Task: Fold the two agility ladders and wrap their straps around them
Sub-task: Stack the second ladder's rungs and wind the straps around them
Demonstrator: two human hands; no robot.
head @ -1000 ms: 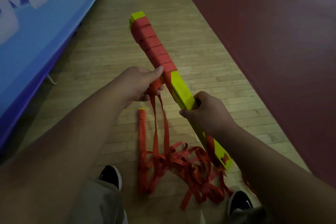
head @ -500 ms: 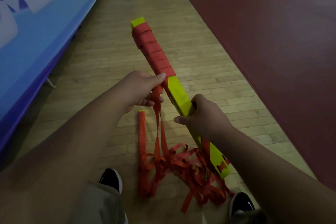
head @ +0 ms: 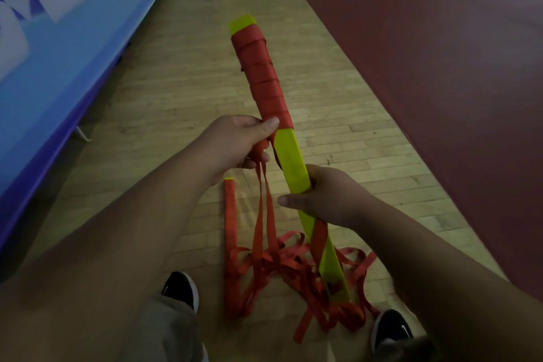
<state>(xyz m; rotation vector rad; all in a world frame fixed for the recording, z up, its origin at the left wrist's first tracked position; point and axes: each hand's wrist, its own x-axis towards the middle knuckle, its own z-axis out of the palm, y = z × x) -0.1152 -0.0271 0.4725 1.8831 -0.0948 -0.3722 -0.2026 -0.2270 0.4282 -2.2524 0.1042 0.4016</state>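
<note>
A folded bundle of yellow-green ladder rungs [head: 291, 161] points away from me, held in the air. Its far half is wound with red strap [head: 261, 79]. My right hand [head: 320, 197] grips the bundle around its middle. My left hand [head: 238, 144] holds the loose red strap right beside the last winding, thumb against the bundle. From that hand the strap hangs down to a tangled pile of red strap [head: 296, 273] on the floor. A second bundle [head: 230, 232], fully wrapped in red with a yellow tip, lies on the floor beneath my left forearm.
Wooden floor [head: 176, 91] runs ahead. A blue padded banner wall [head: 58, 47] lines the left side, a dark red mat [head: 440, 67] the right. My two black shoes [head: 180, 288] stand either side of the strap pile.
The bundle has swung more upright and toward the right of the view. My left hand has risen with the strap, staying at the edge of the winding. My right grip is unchanged.
</note>
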